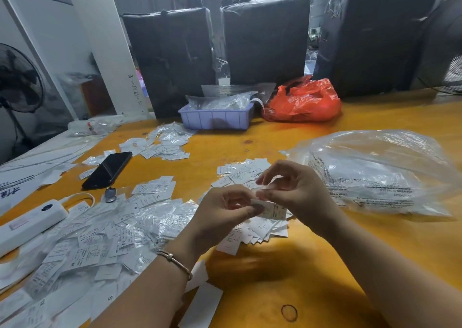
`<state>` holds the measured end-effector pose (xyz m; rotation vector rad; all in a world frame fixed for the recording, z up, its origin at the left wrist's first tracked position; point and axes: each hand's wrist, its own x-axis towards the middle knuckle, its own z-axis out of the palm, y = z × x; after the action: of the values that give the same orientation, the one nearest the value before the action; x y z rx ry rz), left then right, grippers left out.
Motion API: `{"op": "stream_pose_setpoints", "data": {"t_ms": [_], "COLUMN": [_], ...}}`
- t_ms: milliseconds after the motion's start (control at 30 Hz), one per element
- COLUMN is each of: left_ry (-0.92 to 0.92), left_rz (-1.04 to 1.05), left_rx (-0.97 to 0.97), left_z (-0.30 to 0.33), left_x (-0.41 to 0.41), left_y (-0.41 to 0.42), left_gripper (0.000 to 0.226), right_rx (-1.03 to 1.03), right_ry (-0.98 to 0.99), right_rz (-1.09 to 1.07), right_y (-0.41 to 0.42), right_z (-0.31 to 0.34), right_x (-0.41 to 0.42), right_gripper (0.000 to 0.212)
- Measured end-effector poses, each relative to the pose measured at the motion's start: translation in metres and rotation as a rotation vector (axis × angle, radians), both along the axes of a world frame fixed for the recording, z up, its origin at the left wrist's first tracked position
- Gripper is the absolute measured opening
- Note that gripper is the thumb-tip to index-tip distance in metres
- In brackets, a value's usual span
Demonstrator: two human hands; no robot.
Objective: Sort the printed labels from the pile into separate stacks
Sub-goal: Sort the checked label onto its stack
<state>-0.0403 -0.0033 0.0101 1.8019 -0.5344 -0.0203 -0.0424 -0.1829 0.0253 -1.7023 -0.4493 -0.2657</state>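
Orange table (312,137) carries label pile (100,237) left of hands. Left hand (220,217) and right hand (295,190) together pinch one printed label (271,210) above a fanned stack (260,230). Likely light, flimsy; pinch edges.

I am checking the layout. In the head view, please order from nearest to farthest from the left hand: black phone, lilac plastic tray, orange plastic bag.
From the left hand:
1. Black phone, up-left on the table.
2. Lilac plastic tray, far middle.
3. Orange plastic bag, far right of tray.
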Motion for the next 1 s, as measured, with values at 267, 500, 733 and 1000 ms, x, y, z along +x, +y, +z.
{"op": "stream_pose_setpoints", "data": {"t_ms": [267,500,733,1000], "left_ry": [0.012,-0.053,-0.177,-0.131], "left_rz": [0.035,0.124,0.19,0.107], "left_rx": [-0.094,-0.098,-0.213,-0.165], "left_z": [0.001,0.003,0.005,0.005], "left_x": [0.002,0.0,0.001,-0.002], "left_y": [0.004,0.007,0.009,0.005], "left_gripper": [0.004,0.02,0.04,0.044], "right_rx": [-0.08,0.067,-0.149,-0.032], "right_ry": [0.028,-0.03,0.067,0.079], "right_rz": [0.061,-0.14,-0.269,0.114], "right_y": [-0.017,-0.023,-0.024,-0.01], "right_z": [0.009,0.007,-0.002,-0.003], "right_x": [0.006,0.013,0.019,0.009], "right_gripper": [0.031,0.007,0.024,0.04]}}
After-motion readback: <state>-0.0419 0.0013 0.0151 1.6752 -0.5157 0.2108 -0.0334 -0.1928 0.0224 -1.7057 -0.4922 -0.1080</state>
